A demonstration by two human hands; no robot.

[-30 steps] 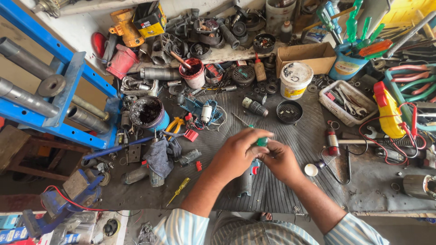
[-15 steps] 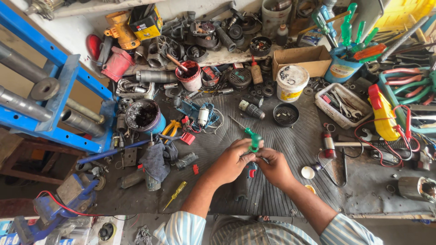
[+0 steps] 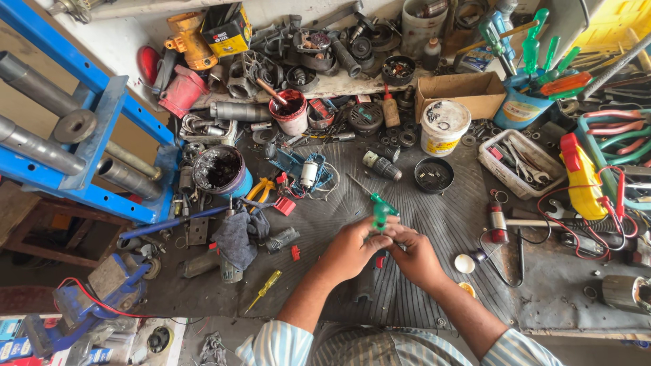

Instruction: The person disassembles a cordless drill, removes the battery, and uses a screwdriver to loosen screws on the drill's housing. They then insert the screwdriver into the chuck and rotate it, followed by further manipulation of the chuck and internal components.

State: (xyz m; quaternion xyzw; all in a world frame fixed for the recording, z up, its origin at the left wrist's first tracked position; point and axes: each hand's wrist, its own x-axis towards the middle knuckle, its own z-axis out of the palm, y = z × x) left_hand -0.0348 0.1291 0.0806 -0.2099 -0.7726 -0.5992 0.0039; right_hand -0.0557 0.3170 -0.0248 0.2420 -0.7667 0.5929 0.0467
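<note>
My left hand and my right hand meet over the ribbed grey mat near the bench's front. Between them they grip a screwdriver with a green handle; its thin shaft points up and to the left. The fingertips of both hands touch around the handle's lower end, where a small red part shows just below. What lies under the palms is hidden. A yellow-handled screwdriver lies on the bench to the left of my left forearm.
Tools and parts crowd the bench: a white tub, a cardboard box, a black round dish, a tray of wrenches, a yellow meter with red leads, a greasy can, a blue press frame.
The hands have turned the green screwdriver a little, so its handle stands higher between the fingers. The view has shifted slightly; the bench items lie as before.
</note>
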